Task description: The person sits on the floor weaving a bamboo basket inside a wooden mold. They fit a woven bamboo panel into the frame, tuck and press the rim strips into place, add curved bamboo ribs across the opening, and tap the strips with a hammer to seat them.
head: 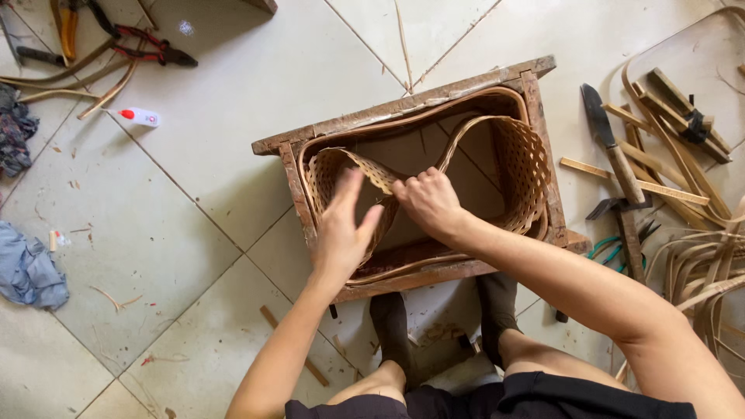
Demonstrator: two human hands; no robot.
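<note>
A worn wooden frame [403,105] stands on the tiled floor, with a bent wooden hoop along its inner walls. Inside it lies a strip of open-weave bamboo mat [521,159], curled into a wavy loop. My left hand [341,233] presses flat against the mat's left fold, fingers spread. My right hand [429,202] pinches the mat's top edge near the middle of the frame. My two dark-socked feet [442,322] rest against the frame's near side.
A knife [609,143], a hammer, wood sticks and bamboo strips [702,268] lie at the right. Pliers [151,46], a small glue bottle [140,117] and more strips sit at the upper left. Rags [29,271] lie at the left edge.
</note>
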